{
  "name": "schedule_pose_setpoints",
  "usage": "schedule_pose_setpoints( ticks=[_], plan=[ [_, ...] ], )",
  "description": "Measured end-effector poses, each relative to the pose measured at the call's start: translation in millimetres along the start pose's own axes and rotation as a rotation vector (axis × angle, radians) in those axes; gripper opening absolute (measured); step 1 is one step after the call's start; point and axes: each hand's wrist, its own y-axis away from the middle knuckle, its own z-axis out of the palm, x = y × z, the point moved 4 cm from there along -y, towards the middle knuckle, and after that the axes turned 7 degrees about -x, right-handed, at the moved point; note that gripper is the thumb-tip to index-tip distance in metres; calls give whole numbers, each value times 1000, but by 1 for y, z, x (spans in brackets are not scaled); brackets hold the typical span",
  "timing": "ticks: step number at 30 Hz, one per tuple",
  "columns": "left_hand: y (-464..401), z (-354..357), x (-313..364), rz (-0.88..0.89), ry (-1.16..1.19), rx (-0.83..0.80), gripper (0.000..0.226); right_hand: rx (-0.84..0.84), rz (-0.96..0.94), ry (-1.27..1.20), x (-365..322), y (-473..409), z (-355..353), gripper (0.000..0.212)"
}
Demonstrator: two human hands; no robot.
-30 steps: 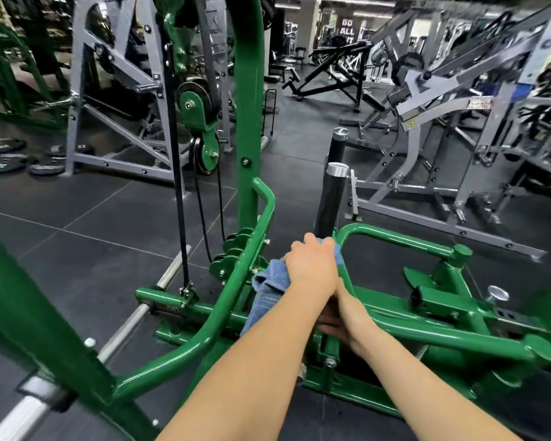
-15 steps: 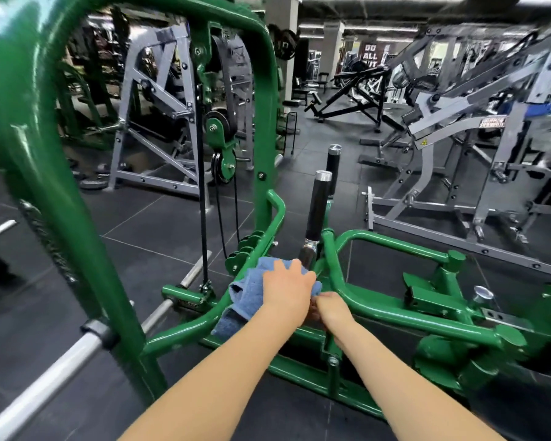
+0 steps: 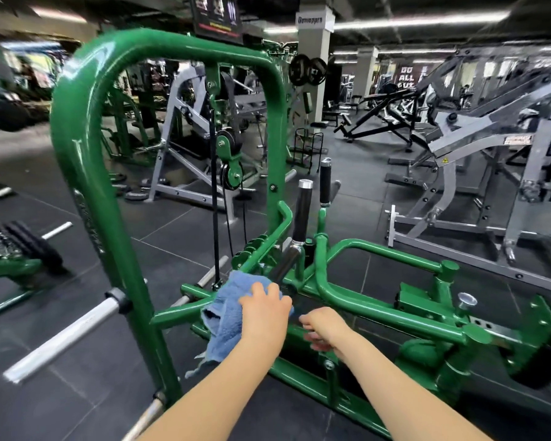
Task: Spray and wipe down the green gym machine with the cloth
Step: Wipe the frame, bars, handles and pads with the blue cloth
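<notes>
View has lifted since half second ago: arched top of glossy green tubular-steel gym machine (image 3: 77, 128) now in frame. Left hand (image 3: 264, 308) still presses crumpled blue terry cloth (image 3: 228, 308) on lower frame by black foam-grip handle (image 3: 301, 214), fingers curled over cloth. Right hand (image 3: 323, 327) low beside it, fingers curled; what they hold, cannot tell.

left: green frame (image 3: 77, 160) blocks | ahead: black handles (image 3: 301, 211) | right: open floor (image 3: 363, 198)

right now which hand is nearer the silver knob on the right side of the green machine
Right. The right hand hangs low over the frame, apart from the silver knob farther right. The left hand sits farther left still, pressing the blue cloth.
</notes>
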Motion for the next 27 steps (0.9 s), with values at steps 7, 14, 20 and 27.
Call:
schedule_pose_setpoints(
  ticks=[7, 14, 20, 27],
  plan=[
    [13, 7, 17, -140, 584, 125, 47, -189, -45, -248, 6, 17, -2, 52],
    [-31, -21, 46, 76, 1431, -120, 93, 14, -227, -661, -31, 12, -24, 39],
    [-82, -34, -2, -182, 1001, 154, 63, 451, -466, -70, -78, -21, -72, 27],
    [-133, 36, -30, -202, 417, -234, 59, 246, -542, 633, -109, -88, -3, 62]
  ],
)
